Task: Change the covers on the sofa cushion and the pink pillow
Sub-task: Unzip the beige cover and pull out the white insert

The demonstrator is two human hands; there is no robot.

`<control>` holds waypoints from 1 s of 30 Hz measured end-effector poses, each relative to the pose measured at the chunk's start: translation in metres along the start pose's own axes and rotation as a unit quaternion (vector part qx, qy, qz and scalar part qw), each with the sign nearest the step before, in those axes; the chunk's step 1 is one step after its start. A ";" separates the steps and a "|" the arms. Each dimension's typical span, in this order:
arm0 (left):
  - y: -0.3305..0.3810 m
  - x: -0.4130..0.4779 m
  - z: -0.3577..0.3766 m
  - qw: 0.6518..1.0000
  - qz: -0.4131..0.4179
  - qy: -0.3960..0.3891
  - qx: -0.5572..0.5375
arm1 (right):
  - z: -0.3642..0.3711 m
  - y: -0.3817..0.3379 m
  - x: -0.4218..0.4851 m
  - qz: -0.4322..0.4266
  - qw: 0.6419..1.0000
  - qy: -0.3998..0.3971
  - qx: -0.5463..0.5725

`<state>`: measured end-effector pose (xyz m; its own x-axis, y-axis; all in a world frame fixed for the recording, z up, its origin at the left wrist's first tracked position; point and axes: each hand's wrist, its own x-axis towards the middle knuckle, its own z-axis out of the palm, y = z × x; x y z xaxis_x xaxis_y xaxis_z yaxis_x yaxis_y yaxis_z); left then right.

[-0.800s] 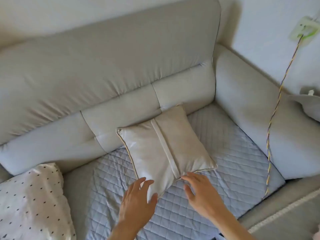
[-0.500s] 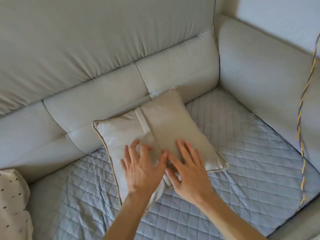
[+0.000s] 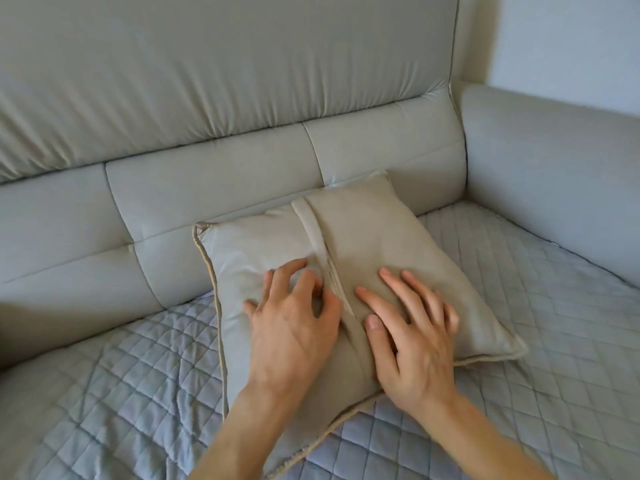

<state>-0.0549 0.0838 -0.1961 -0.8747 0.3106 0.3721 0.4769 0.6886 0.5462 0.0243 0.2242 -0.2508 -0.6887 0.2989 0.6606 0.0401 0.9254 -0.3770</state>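
The head view showed the square beige fabric sofa cushion (image 3: 349, 271) lying back-side up on the blue-grey quilted seat cover (image 3: 104, 393), its far corner touching the padded grey sofa backrest (image 3: 207, 188). Half a second before, both hands had lain flat and close together over the overlapping closure flap (image 3: 317, 244); now they had parted to either side of it. The left hand (image 3: 294, 327) had curled its fingertips into the fabric just left of the flap, seeming to pinch the edge, though whether cloth was truly caught I could not tell. The right hand (image 3: 412, 344) rested relaxed, fingers spread and straight, pressing the panel just right of the flap. A slit had started to show between the hands, which suggested the opening was found and stripping the old cover was only beginning. No pink pillow was in sight.
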 end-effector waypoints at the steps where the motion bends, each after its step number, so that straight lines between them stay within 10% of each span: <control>1: -0.003 -0.005 -0.002 0.999 -0.004 0.009 -0.041 | 0.000 -0.001 -0.002 -0.010 1.000 0.014 -0.006; 13: 0.019 -0.094 -0.071 0.902 -0.058 0.027 -0.426 | -0.072 -0.050 -0.053 -0.109 0.988 0.085 -0.064; 22: 0.060 -0.113 -0.123 0.941 -0.081 0.151 -0.293 | -0.156 -0.104 -0.076 -0.126 0.990 0.002 -0.065; 30: 0.038 -0.133 -0.197 0.965 -0.044 0.092 -0.242 | -0.183 -0.128 -0.083 -0.065 0.983 -0.173 0.008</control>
<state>0.0968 -0.0605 -0.0772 -0.9048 0.1134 0.4105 0.4248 0.3074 0.8515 0.2085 0.1236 -0.1385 -0.8927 0.0789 0.4437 -0.0737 0.9458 -0.3164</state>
